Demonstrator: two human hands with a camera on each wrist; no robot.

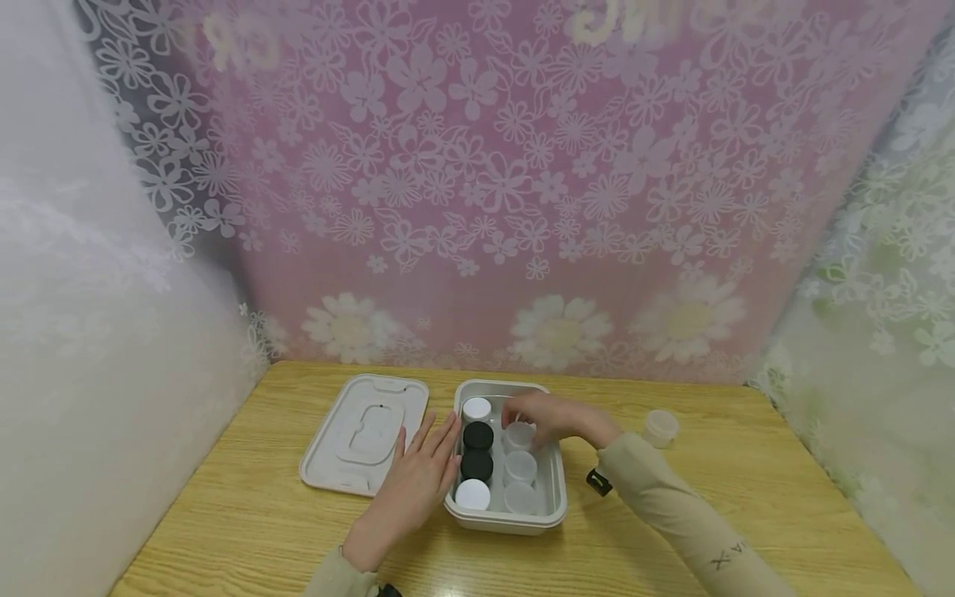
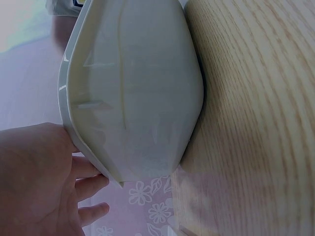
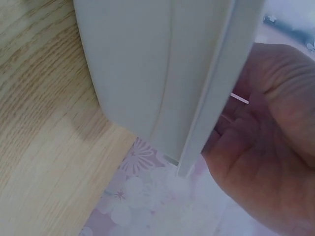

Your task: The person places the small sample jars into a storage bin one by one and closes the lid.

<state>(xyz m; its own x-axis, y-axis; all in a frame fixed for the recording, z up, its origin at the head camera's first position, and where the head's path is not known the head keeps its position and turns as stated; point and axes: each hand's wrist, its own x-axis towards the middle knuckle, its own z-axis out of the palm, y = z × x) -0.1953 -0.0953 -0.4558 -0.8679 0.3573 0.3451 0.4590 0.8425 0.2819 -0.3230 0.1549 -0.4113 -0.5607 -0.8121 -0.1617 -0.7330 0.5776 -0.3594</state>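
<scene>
The white rectangular plastic bin [image 1: 507, 524] stands on the yellow wood-grain table [image 1: 246, 514], its left row holding two white round-topped containers [image 1: 473, 495] at the ends and two black round-topped containers [image 1: 477, 466] between, beside three translucent round plastic containers [image 1: 520, 467]. The left hand [image 1: 414, 482] rests with fingers spread against the bin's left rim. The right hand [image 1: 554, 416] reaches inside at the far right, fingers bent above the farthest translucent container; whether they pinch anything cannot be determined.
</scene>
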